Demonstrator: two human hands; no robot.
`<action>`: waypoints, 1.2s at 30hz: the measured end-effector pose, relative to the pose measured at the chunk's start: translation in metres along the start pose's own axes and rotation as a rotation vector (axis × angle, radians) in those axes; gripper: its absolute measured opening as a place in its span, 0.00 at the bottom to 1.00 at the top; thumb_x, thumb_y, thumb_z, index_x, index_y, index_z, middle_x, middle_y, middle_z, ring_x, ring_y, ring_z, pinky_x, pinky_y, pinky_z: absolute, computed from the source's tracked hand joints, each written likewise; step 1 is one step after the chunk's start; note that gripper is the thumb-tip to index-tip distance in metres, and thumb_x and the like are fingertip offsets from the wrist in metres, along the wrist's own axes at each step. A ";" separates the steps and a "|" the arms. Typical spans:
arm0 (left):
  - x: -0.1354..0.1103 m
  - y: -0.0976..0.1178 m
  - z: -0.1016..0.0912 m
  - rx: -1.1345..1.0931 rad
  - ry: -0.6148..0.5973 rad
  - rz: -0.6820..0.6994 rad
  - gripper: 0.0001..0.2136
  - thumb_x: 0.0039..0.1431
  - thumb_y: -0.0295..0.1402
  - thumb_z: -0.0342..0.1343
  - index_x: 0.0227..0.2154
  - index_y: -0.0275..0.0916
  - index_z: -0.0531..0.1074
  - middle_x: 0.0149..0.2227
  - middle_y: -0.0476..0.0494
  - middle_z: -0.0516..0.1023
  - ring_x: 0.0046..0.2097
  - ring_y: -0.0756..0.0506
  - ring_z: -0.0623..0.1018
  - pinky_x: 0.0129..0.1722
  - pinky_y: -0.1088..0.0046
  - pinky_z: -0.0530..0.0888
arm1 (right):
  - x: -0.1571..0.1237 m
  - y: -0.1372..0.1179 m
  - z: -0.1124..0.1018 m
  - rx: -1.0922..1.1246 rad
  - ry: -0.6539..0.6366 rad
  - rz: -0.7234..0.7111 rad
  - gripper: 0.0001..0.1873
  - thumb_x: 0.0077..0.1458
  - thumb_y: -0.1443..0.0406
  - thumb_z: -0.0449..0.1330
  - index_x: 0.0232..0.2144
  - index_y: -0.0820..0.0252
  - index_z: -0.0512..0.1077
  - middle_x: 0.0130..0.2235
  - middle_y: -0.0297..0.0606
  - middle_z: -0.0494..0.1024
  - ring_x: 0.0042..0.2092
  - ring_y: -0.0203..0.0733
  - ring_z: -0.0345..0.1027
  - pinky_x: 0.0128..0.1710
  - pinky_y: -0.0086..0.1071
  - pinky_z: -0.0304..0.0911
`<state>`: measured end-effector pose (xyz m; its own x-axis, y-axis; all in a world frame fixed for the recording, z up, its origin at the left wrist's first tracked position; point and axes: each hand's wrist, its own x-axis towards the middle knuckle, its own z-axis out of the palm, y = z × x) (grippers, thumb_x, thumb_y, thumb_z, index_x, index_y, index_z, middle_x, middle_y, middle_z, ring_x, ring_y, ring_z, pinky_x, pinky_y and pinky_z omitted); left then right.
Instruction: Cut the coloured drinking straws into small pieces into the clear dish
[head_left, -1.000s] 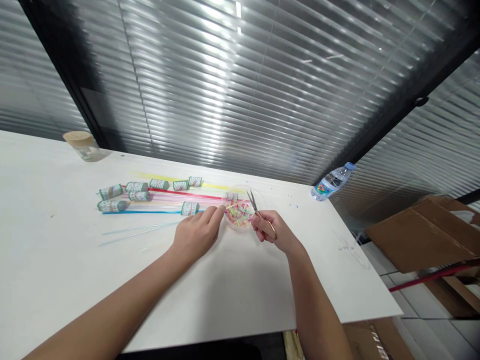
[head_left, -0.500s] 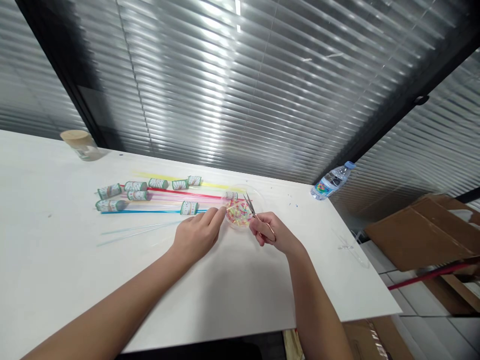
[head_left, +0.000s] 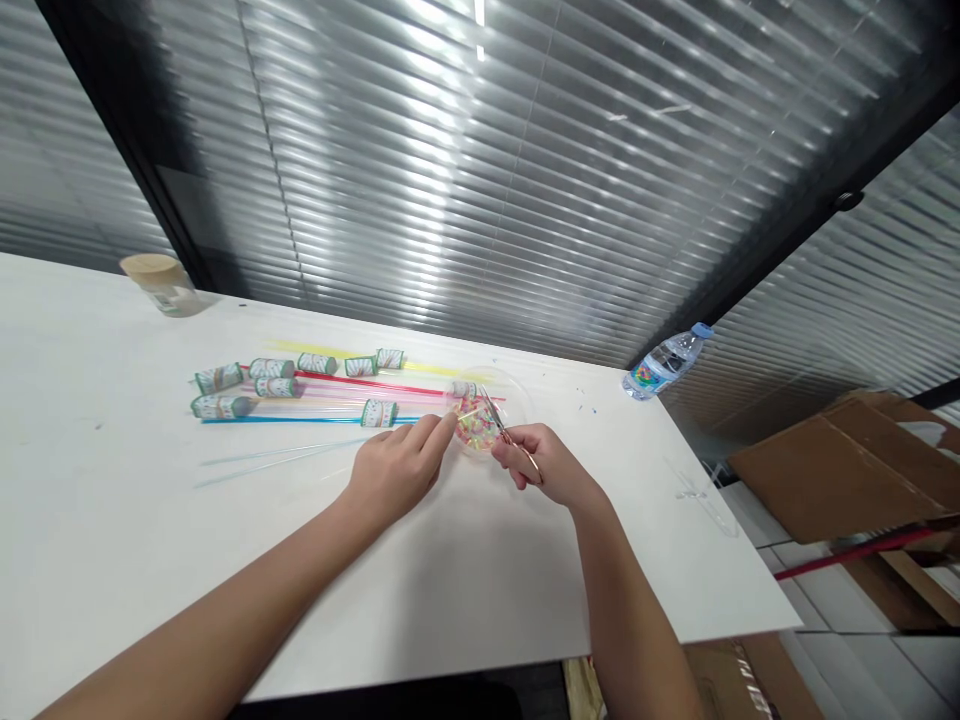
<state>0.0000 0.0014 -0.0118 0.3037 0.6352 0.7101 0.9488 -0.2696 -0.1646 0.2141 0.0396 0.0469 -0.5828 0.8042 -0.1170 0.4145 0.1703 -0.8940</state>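
My left hand point(head_left: 405, 458) is closed with fingertips pinched at the left rim of a clear round bowl point(head_left: 517, 393). From the fingertips a thin pale yellow straw-like strip point(head_left: 470, 412) juts over the bowl. My right hand point(head_left: 541, 462) is wrapped around the copper-coloured handles of a small pair of scissors point(head_left: 496, 415). Their blades point up and away, over the bowl beside the strip's end; they look nearly closed. Tiny red, yellow and green cut pieces point(head_left: 477, 432) lie in the bowl.
Several bundles of coloured plastic strips point(head_left: 337, 379) with green-and-white paper wraps lie left of the bowl. Loose pale strips point(head_left: 277, 458) lie nearer me. A lidded cup point(head_left: 166, 287) stands at back left, a water bottle point(head_left: 666, 362) at back right. Cardboard boxes point(head_left: 832, 470) stand beyond the table's right edge.
The scissors have moved slightly left, towards my left fingertips, and their blades look closer together. My left hand has barely moved.
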 end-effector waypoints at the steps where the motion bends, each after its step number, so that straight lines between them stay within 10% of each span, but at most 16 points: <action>1: 0.000 0.000 0.000 0.004 0.011 0.008 0.16 0.56 0.21 0.47 0.45 0.41 0.70 0.29 0.51 0.78 0.24 0.51 0.72 0.22 0.73 0.60 | 0.000 -0.001 0.001 0.009 0.004 0.002 0.27 0.57 0.48 0.56 0.16 0.59 0.56 0.17 0.27 0.56 0.22 0.31 0.47 0.23 0.28 0.46; 36: 0.003 -0.001 -0.001 0.039 0.063 0.031 0.14 0.56 0.23 0.50 0.45 0.39 0.70 0.29 0.53 0.78 0.22 0.52 0.70 0.20 0.73 0.60 | -0.001 0.002 0.002 -0.012 -0.016 0.008 0.28 0.58 0.47 0.55 0.17 0.59 0.57 0.18 0.28 0.58 0.22 0.31 0.50 0.24 0.29 0.48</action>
<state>-0.0004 0.0029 -0.0082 0.3280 0.5802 0.7456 0.9421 -0.2594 -0.2126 0.2143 0.0385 0.0440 -0.5904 0.7964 -0.1312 0.4277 0.1708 -0.8877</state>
